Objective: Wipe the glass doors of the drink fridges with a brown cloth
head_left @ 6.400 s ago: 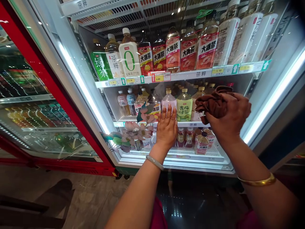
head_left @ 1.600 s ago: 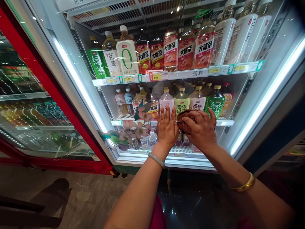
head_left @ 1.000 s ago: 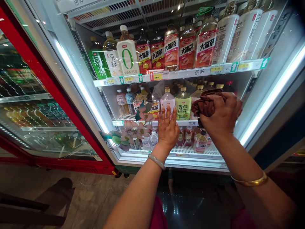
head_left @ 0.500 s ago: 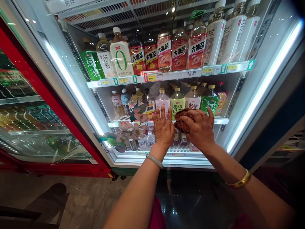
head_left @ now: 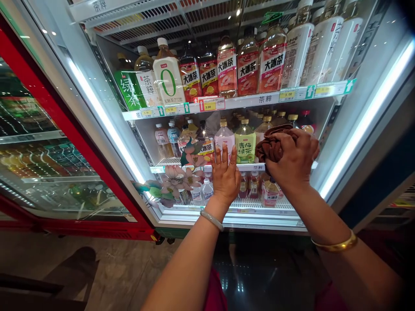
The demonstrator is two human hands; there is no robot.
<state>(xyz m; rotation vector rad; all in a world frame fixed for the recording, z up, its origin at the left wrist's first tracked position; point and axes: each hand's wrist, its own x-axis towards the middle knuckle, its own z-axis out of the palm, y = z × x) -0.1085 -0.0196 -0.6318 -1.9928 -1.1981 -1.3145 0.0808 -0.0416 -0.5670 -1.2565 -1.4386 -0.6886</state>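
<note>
My right hand is closed round a bunched brown cloth, held at the glass door in front of the middle shelf's right half. Part of the cloth is hidden under the fingers. My left hand lies flat on the glass, fingers stretched upward, with nothing in it. Behind the glass, a pink-labelled bottle shows just above the left fingertips. A green-labelled bottle stands between the two hands. A flower decal is on the glass left of my left hand.
The lit fridge holds bottles on several shelves, with large iced tea bottles on the upper shelf. A red-framed fridge stands at the left. Below lies a grey floor.
My right hand has moved right with the cloth, uncovering the shelf edge between the hands. My left hand stays on the glass. The view has shifted slightly.
</note>
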